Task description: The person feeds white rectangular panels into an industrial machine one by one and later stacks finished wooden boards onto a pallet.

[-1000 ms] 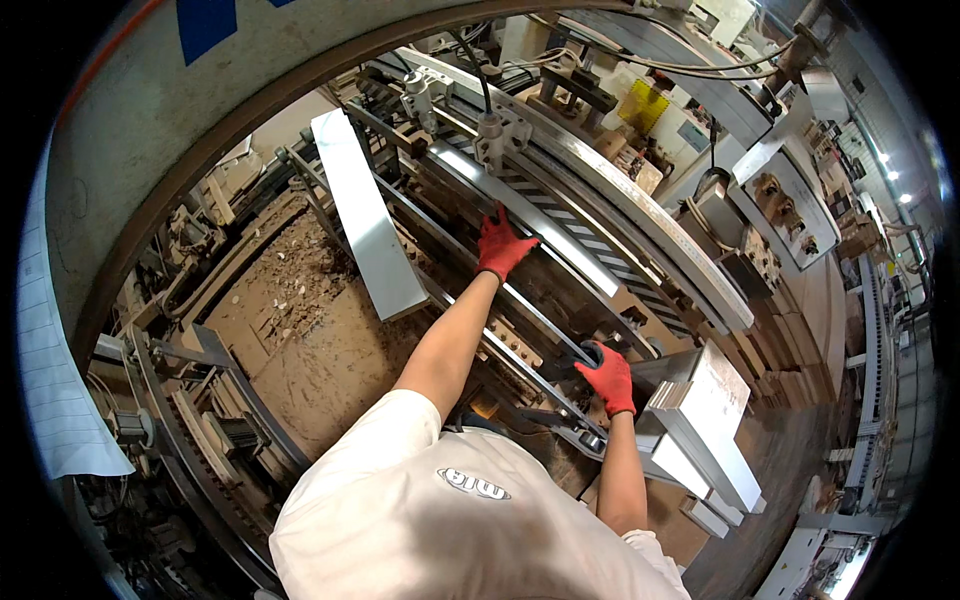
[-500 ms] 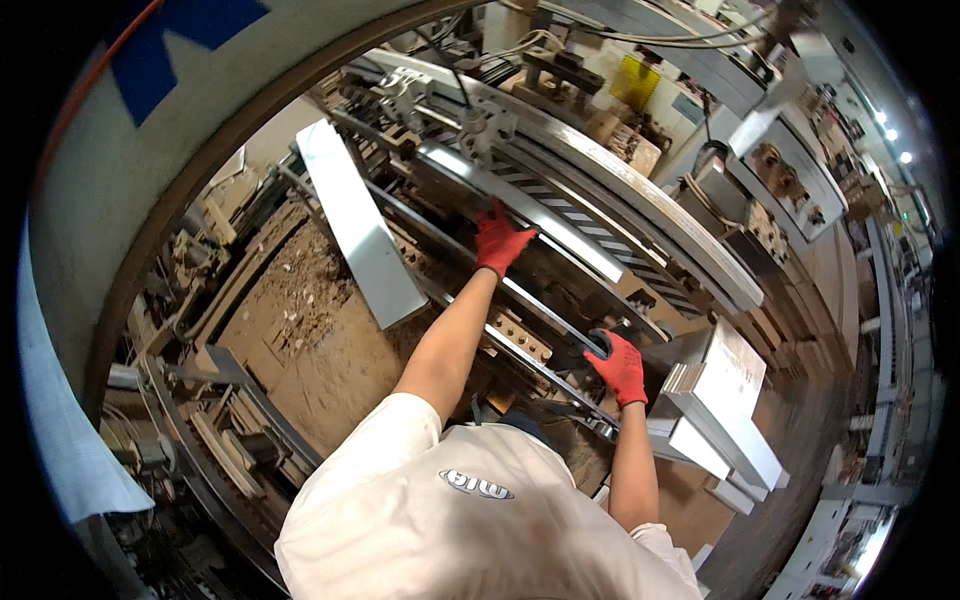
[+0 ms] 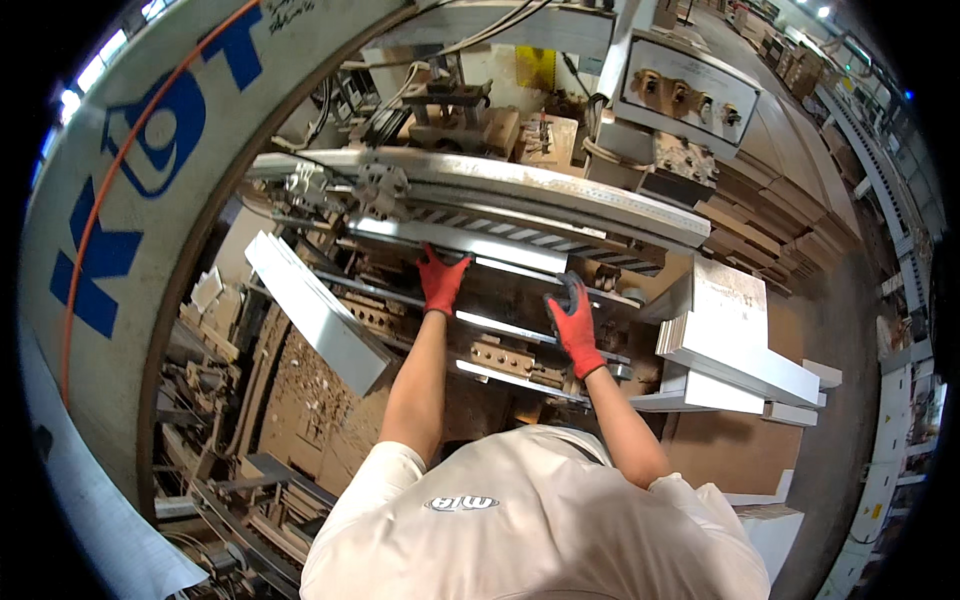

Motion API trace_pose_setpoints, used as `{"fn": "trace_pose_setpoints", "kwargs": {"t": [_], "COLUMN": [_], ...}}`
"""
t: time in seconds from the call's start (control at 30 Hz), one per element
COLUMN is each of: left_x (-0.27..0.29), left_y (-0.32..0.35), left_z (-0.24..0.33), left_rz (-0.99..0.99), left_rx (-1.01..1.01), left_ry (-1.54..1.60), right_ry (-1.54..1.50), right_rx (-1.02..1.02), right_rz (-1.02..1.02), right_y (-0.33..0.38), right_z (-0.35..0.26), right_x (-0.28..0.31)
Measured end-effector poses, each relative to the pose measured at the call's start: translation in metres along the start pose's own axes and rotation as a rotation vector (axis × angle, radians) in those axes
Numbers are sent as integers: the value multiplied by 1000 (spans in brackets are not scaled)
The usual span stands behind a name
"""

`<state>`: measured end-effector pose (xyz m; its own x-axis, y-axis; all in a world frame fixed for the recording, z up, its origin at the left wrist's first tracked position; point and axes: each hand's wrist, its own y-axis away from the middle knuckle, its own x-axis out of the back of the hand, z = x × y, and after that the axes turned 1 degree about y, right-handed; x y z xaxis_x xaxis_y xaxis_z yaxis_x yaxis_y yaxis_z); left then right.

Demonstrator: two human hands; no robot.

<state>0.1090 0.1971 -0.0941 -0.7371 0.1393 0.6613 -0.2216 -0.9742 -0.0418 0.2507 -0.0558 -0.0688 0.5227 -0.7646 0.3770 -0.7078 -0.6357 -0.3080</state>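
A narrow white panel (image 3: 465, 242) lies in the woodworking machine, along the black-and-white striped strip (image 3: 520, 228). My left hand (image 3: 441, 282), in a red glove with dark fingertips, is at the panel's near edge with its thumb and fingers spread. Close to the panel's right end is my right hand (image 3: 574, 328), gloved the same way. Its fingers point forward, with the thumb apart from them, and nothing shows between them. Whether either set of fingertips presses on the panel cannot be made out. Metal rails (image 3: 505, 326) run beneath both hands.
A stack of white boards (image 3: 310, 305) lies slanted at the left, above a dusty bed (image 3: 320, 415) with wood chips. More white panels (image 3: 725, 305) are piled at the right. Behind the long metal beam (image 3: 480, 178) stands a control box with knobs (image 3: 688, 95).
The view has turned, so the machine lies more level. My right hand has moved forward from the near rail toward the white panel. My left hand stays at the panel's near edge.
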Motion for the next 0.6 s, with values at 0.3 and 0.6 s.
{"fn": "trace_pose_setpoints", "kwargs": {"t": [0.3, 0.6], "left_x": [-1, 1], "left_y": [-4, -6], "left_z": [-9, 5], "left_rz": [-25, -63], "left_rx": [-20, 152], "left_ry": [-42, 101], "right_ry": [85, -122], "right_rx": [-145, 15], "right_rz": [-14, -10], "right_y": [3, -8], "right_z": [8, 11], "right_x": [-23, -21]}}
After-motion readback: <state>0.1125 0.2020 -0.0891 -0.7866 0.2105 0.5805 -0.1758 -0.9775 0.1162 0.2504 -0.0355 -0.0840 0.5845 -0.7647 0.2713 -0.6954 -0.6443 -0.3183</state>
